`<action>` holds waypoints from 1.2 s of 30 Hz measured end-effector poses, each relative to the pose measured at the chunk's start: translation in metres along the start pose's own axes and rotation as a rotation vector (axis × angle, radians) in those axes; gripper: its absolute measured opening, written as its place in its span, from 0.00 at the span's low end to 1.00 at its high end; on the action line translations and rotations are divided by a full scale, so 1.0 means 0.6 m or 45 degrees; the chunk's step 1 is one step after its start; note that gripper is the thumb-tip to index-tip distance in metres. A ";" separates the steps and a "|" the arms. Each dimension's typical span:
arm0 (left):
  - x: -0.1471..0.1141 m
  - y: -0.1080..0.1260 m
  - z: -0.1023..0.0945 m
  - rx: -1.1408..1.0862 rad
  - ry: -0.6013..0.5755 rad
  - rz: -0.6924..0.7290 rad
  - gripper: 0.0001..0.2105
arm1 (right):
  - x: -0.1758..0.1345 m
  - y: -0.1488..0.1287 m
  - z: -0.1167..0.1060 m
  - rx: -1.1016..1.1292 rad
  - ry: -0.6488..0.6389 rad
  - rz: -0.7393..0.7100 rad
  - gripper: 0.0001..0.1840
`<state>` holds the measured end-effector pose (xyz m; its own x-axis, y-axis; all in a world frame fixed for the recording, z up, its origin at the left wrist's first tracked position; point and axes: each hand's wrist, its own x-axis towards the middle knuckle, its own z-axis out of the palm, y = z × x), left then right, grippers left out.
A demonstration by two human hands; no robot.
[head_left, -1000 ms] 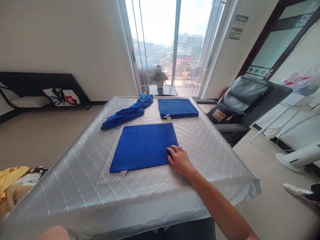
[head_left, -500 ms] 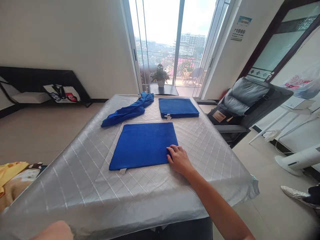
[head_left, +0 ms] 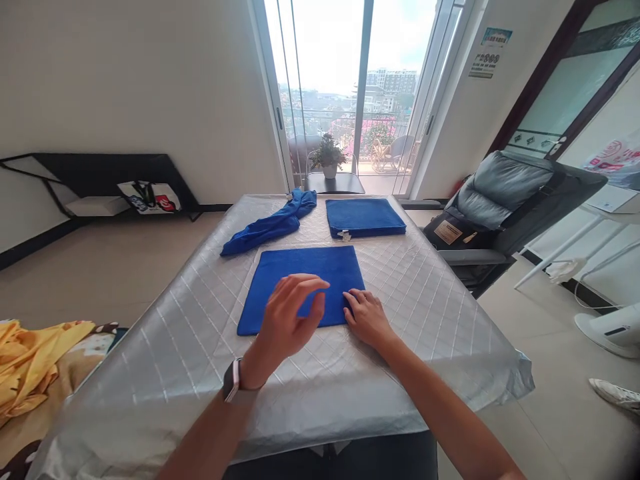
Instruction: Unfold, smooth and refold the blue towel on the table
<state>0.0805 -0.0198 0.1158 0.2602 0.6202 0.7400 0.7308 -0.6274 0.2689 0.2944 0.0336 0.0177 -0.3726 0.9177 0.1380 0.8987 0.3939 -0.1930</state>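
Observation:
A blue towel [head_left: 270, 273] lies flat as a rectangle on the table's silvery quilted cover [head_left: 400, 287]. My right hand [head_left: 367, 317] rests on its right edge near the front corner, fingers spread. Over the towel's front part hangs my left hand [head_left: 295, 313], thumb and fingers curved apart with nothing between them. It wears a watch at the wrist and hides part of the towel. Behind, to the right, sits a neat stack of folded blue towels [head_left: 365, 215] with a white tag. A crumpled blue towel [head_left: 273, 227] lies at the back left.
A grey recliner [head_left: 500, 207] with a dark bag stands right of the table. Yellow cloth [head_left: 35, 367] is heaped at the lower left. Past the table's far edge, a potted plant [head_left: 329, 157] stands on a chair. A shoe [head_left: 617, 395] shows at the right edge.
My left hand has risen from the lower left edge to above the flat towel. My right hand stays at the towel's right edge. The view has shifted slightly.

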 end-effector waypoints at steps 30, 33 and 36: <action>-0.207 -0.247 0.015 0.544 -0.862 -0.651 0.37 | 0.012 0.014 0.026 -0.087 -0.256 0.066 0.35; -0.211 -0.246 0.024 0.544 -0.804 -0.626 0.37 | 0.011 0.017 0.027 -0.101 -0.251 0.057 0.35; -0.214 -0.248 0.028 0.542 -0.780 -0.609 0.37 | 0.011 0.021 0.022 -0.122 -0.276 0.050 0.35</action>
<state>-0.0508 0.0020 -0.0295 0.0700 0.9910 0.1142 0.9889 -0.0839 0.1223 0.2998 0.0454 0.0032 -0.3689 0.9258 -0.0818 0.9273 0.3607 -0.0999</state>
